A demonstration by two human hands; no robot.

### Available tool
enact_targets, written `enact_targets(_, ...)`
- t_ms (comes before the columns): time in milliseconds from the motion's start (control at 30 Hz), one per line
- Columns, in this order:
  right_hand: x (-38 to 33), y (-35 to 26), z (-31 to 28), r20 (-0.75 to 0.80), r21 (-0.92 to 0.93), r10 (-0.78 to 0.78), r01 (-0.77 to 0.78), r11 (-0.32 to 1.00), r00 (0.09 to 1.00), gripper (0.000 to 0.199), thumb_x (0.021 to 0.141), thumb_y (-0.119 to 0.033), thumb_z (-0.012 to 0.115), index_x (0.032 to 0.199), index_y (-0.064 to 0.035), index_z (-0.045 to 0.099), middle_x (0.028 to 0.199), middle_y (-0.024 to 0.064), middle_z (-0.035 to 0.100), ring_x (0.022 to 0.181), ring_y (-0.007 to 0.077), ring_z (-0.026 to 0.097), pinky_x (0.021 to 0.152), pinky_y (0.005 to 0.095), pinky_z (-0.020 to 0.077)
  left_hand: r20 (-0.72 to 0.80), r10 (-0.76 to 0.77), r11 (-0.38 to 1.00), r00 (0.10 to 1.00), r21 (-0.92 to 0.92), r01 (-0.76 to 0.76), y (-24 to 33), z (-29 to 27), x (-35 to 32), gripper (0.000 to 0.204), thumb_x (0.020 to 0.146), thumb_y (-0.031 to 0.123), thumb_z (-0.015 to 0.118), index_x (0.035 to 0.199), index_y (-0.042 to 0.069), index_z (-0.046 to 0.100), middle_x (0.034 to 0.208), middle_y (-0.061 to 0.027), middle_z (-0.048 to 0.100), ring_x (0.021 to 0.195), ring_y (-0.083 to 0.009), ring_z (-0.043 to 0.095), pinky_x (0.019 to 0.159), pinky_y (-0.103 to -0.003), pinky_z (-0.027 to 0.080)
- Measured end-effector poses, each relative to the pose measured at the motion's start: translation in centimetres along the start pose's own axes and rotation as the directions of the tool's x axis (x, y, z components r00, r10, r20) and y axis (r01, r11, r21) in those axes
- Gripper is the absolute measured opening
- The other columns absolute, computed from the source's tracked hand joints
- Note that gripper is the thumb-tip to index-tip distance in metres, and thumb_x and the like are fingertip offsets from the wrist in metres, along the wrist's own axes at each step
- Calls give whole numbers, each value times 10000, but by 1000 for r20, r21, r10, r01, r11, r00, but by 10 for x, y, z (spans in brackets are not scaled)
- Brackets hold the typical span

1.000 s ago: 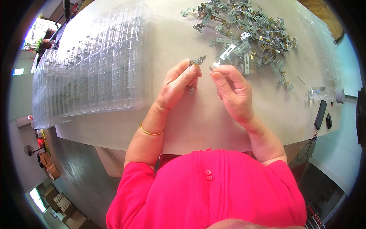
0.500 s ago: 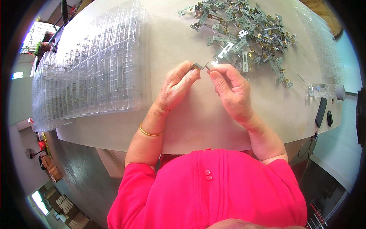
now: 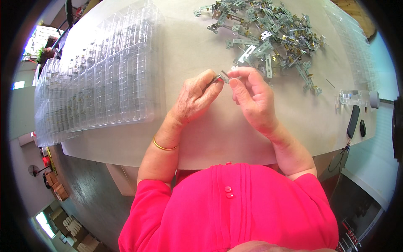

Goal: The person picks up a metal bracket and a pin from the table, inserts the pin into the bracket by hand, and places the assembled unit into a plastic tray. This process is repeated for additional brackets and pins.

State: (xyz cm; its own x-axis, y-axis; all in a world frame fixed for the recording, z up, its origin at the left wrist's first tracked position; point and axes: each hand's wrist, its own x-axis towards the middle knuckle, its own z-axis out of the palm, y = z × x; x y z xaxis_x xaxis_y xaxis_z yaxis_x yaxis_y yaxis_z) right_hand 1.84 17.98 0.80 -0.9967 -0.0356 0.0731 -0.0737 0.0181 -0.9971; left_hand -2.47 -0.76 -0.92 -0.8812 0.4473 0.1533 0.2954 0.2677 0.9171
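My left hand (image 3: 194, 95), with a gold bangle on its wrist, is closed round a small silver metal bracket (image 3: 225, 79) whose end sticks out past the fingertips. Close on its right, my right hand (image 3: 254, 98) pinches a thin metal pin between thumb and forefinger, tilted against or just beside the bracket's end; whether they touch is too small to tell. Beyond both hands spreads a heap of silver metal brackets (image 3: 268, 47), several with brass-coloured parts.
Stacked clear plastic trays (image 3: 149, 84) stand at the left, with more clear trays (image 3: 357, 46) at the far right. A water bottle (image 3: 357, 98) lies at the right near a black phone-like slab (image 3: 353, 122) and a small black object (image 3: 362, 128). A loose pin (image 3: 331, 83) lies beside the heap.
The left hand has turned, so the bracket's end points more toward the right hand. Pin and bracket, apart before, are now closer together. The rest stays put.
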Motion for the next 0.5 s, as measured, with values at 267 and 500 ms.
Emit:
enact_targets(267,6,5,-1,-25,-265,-290,274,925,957,59,923,-26,691,976,-28,666,934,25,591,759,70,527,660,222,448,13,67,996,998,57,-67,3,3,-2,191,950,116,640,838,-1,539,680,-82,451,586,-169,423,550,-346,384)
enact_targets(500,6,9,-4,-200,-105,-316,300,948,927,58,965,-63,673,1013,-40,650,909,-7,578,738,42,494,662,194,423,87,-145,957,986,-241,162,13,4,-1,241,985,214,572,841,21,568,654,-31,464,558,-134,429,526,-306,351)
